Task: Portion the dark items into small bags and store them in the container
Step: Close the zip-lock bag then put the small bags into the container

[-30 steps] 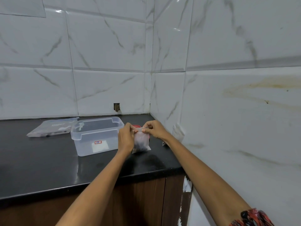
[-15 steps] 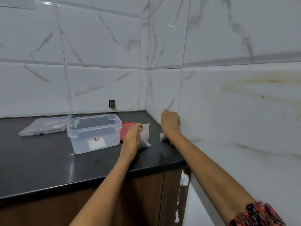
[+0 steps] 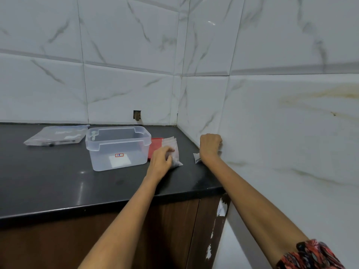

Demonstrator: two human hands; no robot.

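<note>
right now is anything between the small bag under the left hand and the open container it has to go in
Nothing visible blocks the way. The small bag lies on the countertop just right of the clear container, whose top is open. The red lid lies flat between them, low enough to pass over. The left hand rests on the bag.

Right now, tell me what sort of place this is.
Probably a home kitchen corner: a glossy black stone countertop, white marble-look wall tiles, and a clear plastic storage container by a red lid.

You had a glossy black stone table (image 3: 58,181) on brown wooden cabinet doors (image 3: 174,230), their right edge chipped white. White marble-veined wall tiles (image 3: 126,55) met in a corner, with a small dark square hole (image 3: 137,115) just above the table.
</note>
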